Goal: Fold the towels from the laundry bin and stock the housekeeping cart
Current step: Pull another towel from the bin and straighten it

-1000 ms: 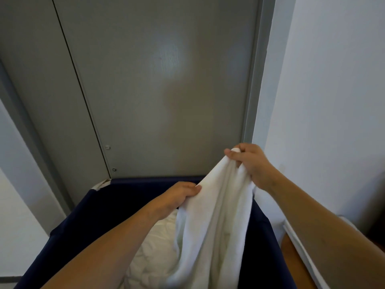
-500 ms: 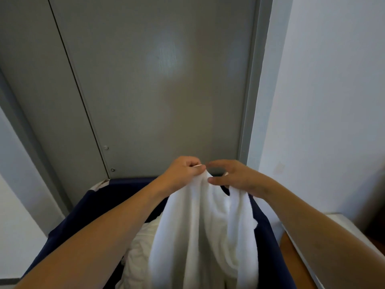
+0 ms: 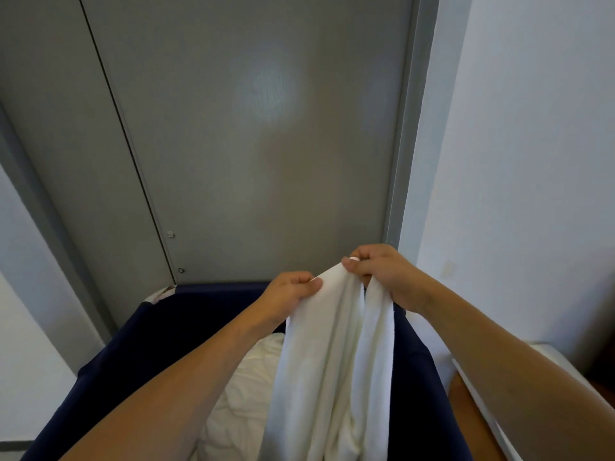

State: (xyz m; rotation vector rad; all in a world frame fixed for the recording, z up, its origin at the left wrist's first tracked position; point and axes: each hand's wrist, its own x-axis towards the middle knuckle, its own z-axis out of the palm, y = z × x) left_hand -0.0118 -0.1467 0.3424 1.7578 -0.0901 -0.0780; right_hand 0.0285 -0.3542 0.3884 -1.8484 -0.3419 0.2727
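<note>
Above the navy laundry bin [image 3: 139, 347], your left hand [image 3: 289, 296] and right hand [image 3: 382, 272] both pinch the top edge of a white towel [image 3: 332, 361], which hangs down into the bin over the crumpled white linen [image 3: 239, 394]. A second ago your left hand gripped lower; now it has climbed to the edge beside your right, so you look ready to spread the corners apart and start folding.

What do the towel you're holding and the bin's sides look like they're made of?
White towel: looks like cotton terry, matte with a faintly nubby pile, hanging in soft folds from both hands. Laundry bin: navy woven fabric walls, probably canvas or polyester; they are dull and crease slightly.
</note>
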